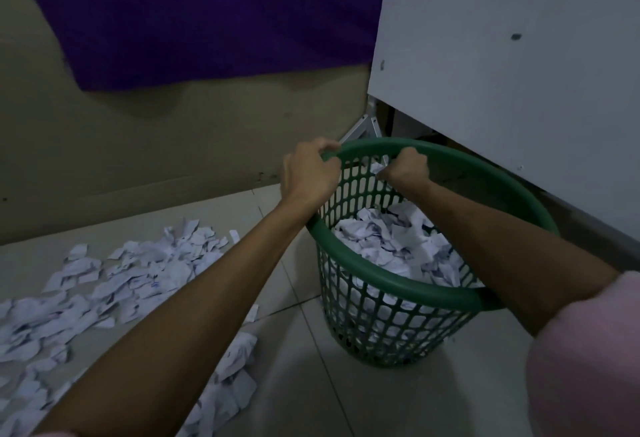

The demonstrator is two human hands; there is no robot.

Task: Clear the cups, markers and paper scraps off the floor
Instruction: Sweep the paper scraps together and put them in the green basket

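Observation:
A green plastic mesh basket [398, 318] stands on the tiled floor at centre right, tilted toward me and partly filled with white paper scraps [391, 239]. My left hand [308, 173] grips the far left part of its rim. My right hand [407, 168] grips the far rim from inside the basket. Many more torn paper scraps [114, 284] lie spread over the floor to the left, reaching the bottom edge near my left forearm. No cups or markers are in view.
A white cabinet or table side [512, 65] overhangs the basket at the upper right, with a metal leg [363, 128] behind the rim. A beige wall [138, 145] with a purple cloth [207, 10] closes off the back.

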